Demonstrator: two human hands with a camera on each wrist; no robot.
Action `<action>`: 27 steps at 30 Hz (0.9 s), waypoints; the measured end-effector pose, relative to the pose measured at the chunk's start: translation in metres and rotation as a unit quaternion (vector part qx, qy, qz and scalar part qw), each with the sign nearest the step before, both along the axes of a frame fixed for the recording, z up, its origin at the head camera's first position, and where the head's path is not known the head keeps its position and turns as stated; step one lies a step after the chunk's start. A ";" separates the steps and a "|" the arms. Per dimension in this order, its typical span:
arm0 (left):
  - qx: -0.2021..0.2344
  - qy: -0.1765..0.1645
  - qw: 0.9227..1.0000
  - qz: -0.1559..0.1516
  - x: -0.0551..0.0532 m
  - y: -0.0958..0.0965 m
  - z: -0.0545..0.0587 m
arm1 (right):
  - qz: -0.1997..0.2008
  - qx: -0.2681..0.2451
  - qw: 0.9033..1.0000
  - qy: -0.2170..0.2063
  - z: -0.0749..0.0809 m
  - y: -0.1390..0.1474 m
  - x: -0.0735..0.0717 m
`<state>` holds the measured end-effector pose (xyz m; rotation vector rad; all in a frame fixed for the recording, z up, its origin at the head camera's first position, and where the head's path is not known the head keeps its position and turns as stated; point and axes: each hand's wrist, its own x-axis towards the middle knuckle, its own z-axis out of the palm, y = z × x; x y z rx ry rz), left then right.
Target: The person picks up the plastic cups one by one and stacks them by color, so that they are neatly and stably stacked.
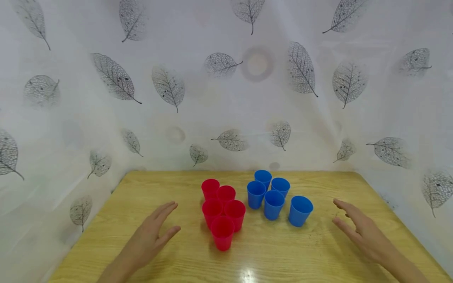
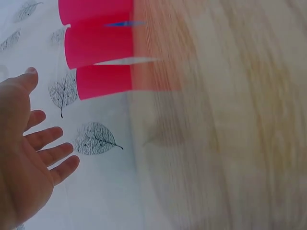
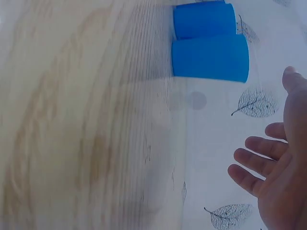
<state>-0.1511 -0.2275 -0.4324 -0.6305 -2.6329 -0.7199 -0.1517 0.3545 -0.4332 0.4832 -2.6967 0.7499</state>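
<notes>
Several red cups [image 1: 223,234] stand upright, mouths up, in a tight group near the middle of the table. To their right and a little farther back are several blue cups [image 1: 273,205]; one blue cup [image 1: 300,212] sits slightly apart at the right front. My left hand [image 1: 150,234] hovers left of the red cups, fingers extended and thumb apart, touching nothing. On the other side, my right hand [image 1: 364,232] is held right of the separate blue cup with a gap between them. Both wrist views show empty hands with spread fingers.
The cups stand on a wood-grain table [image 1: 148,188]. A pale curtain [image 1: 198,106] printed with grey leaves hangs behind the table and along both sides. Light glares on the table's front part.
</notes>
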 end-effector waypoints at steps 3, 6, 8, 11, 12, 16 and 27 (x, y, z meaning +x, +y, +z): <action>0.012 -0.007 1.000 0.004 0.005 0.008 0.000 | 0.005 -0.006 1.000 0.025 0.001 -0.007 0.003; 0.036 -0.032 0.999 0.005 0.011 0.016 -0.001 | 0.013 -0.027 0.998 0.062 0.002 -0.016 0.005; 0.058 -0.050 0.997 0.003 0.015 0.021 -0.001 | 0.019 -0.046 0.995 0.088 0.002 -0.021 0.006; 0.089 -0.058 0.994 -0.010 0.019 0.028 -0.002 | 0.029 -0.072 0.990 0.116 0.002 -0.032 0.007; 0.099 -0.058 0.993 -0.015 0.020 0.030 -0.002 | 0.034 -0.080 0.989 0.123 0.002 -0.035 0.008; 0.146 -0.066 0.986 -0.033 0.024 0.040 -0.003 | 0.061 -0.102 0.984 0.135 0.003 -0.050 0.009; 0.208 -0.143 0.967 -0.015 0.031 0.067 -0.005 | 0.111 -0.147 0.978 0.093 -0.001 -0.094 0.017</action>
